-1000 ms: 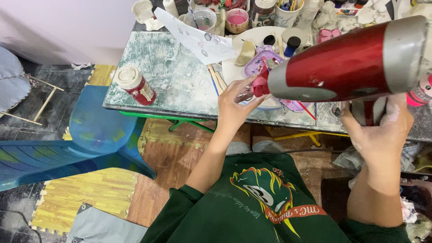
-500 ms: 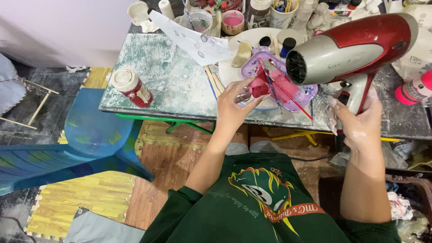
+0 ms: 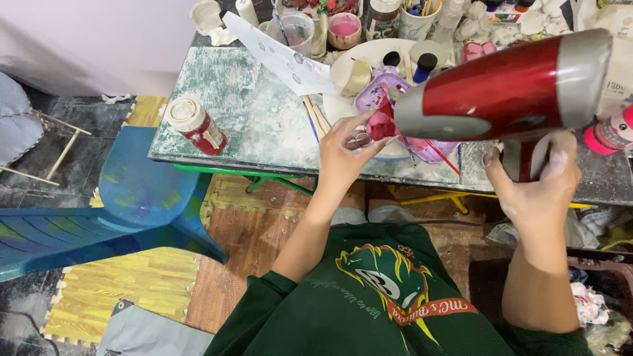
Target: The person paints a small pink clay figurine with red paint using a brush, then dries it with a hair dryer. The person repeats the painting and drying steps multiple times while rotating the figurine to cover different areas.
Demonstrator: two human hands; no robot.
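My right hand (image 3: 537, 184) grips the handle of a red and silver hair dryer (image 3: 508, 92), whose grey nozzle points left. My left hand (image 3: 346, 155) holds a small red painted piece (image 3: 380, 124) by its lower end, right in front of that nozzle. Both sit over the near edge of a white-smeared work table (image 3: 244, 118). Behind the piece lies a purple paint palette (image 3: 382, 89) on a white plate. The dryer hides much of the table's right side.
A red can with a white lid (image 3: 195, 124) lies on the table's left. Cups, brushes, paint bottles and a sheet of paper (image 3: 280, 59) crowd the back. A pink bottle (image 3: 610, 132) stands at the right. A blue plastic chair (image 3: 99, 211) stands to the left on foam mats.
The dryer has swung lower and nearer, its nozzle now close against the red piece. My left hand has kept the piece at nearly the same spot.
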